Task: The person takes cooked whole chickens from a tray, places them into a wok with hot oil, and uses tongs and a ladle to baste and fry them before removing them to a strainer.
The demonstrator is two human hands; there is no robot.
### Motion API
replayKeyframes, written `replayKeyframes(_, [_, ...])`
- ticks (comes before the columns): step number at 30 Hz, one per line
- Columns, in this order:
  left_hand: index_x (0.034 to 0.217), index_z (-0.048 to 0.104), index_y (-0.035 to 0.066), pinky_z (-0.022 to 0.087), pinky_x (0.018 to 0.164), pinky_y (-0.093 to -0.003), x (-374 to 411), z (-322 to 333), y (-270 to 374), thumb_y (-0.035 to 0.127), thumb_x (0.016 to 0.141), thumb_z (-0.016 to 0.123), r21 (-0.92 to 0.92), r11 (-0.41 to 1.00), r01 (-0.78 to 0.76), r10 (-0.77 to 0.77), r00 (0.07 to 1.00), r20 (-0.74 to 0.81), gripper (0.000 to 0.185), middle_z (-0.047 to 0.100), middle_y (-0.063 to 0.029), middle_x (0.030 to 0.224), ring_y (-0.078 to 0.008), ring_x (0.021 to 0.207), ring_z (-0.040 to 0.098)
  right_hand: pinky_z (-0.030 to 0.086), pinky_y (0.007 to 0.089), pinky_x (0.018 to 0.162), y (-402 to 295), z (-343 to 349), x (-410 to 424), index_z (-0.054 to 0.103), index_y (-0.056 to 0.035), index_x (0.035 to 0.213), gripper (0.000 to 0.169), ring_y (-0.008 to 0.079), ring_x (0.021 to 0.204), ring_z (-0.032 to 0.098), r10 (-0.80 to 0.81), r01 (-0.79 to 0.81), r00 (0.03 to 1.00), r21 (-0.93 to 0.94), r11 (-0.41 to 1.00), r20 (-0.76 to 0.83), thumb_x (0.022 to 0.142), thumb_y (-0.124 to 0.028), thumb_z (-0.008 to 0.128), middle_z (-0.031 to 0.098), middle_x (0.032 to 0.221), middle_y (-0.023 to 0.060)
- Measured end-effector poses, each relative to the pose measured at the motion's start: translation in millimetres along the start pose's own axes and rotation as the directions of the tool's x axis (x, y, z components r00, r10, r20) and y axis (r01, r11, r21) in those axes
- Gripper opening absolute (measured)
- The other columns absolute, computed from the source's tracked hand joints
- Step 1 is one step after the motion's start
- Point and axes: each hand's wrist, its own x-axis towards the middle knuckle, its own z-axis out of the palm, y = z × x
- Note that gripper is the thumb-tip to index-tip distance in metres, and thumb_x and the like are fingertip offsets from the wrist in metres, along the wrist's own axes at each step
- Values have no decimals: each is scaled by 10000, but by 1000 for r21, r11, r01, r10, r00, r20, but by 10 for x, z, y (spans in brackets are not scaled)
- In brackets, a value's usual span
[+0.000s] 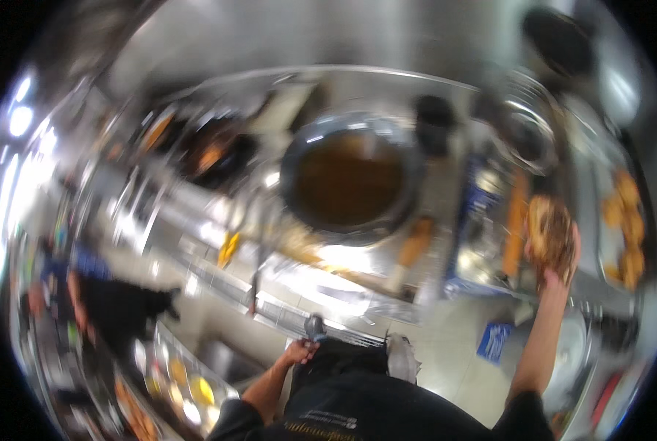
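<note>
At the right, my right hand holds a browned, blurred item that looks like food, beside a long orange-brown strip. My left hand is low, near my waist, with its fingers around or against a dark, round-ended object; whether it grips that object cannot be told. A large round metal wok with brown liquid sits on the range in front of me. A brush or spatula with an orange-brown part lies to the right of the wok.
Golden round food pieces lie in a tray at the far right. A dark pan stands left of the wok. Containers of ingredients stand lower left, and a person in dark clothes is beyond them.
</note>
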Motion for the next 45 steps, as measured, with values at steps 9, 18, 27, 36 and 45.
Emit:
replayKeyframes(9, [1226, 611, 57, 553, 690, -297, -106, -851, -1235, 394, 893, 718, -705, 709, -12, -138, 978, -155, 486, 690, -30, 934, -117, 747, 639, 577, 519, 745, 3925, 2448, 652, 573, -118, 1311, 634, 338, 1133, 626, 606, -530, 792, -412, 741, 71, 843, -542, 617, 632, 1232, 148])
replayKeyframes(18, [1214, 589, 62, 548, 741, -363, -295, -2253, -2365, 373, 912, 691, -887, 462, 10, -339, 926, -166, 445, 694, -64, 995, -186, 861, 666, 590, 379, 788, 6628, 4206, 2708, 546, -87, 1326, 521, 227, 957, 697, 765, -349, 631, -832, 432, 133, 886, -353, 621, 672, 1165, 120])
replayKeyframes(27, [1304, 496, 28, 569, 767, -418, -467, -2277, -2779, 395, 914, 680, -938, 323, 125, -376, 927, -6, 567, 666, -149, 1101, -280, 949, 676, 536, 368, 848, 7832, 5011, 4558, 600, -68, 1198, 617, 234, 1014, 654, 770, 669, 629, -581, -462, 112, 683, -360, 774, 661, 1131, 118])
replayKeyframes(36, [1292, 501, 9, 564, 799, -452, -539, -2442, -2773, 466, 911, 664, -973, 228, 45, -400, 915, -51, 616, 662, -164, 1109, -311, 982, 673, 466, 455, 991, 8364, 4783, 4009, 472, -216, 1437, 907, 278, 1286, 513, 563, 566, 814, 20, -824, 139, 708, -705, 702, 524, 1408, 98])
replayKeyframes(45, [1136, 592, 48, 583, 717, -416, -585, -2019, -2842, 419, 909, 671, -991, 126, 46, -429, 903, -13, 442, 682, -108, 895, -276, 819, 708, 498, 391, 852, 4637, 4645, 419, 569, -91, 1311, 484, 315, 1042, 627, 472, 431, 875, -610, -664, 105, 926, -384, 589, 635, 1184, 149])
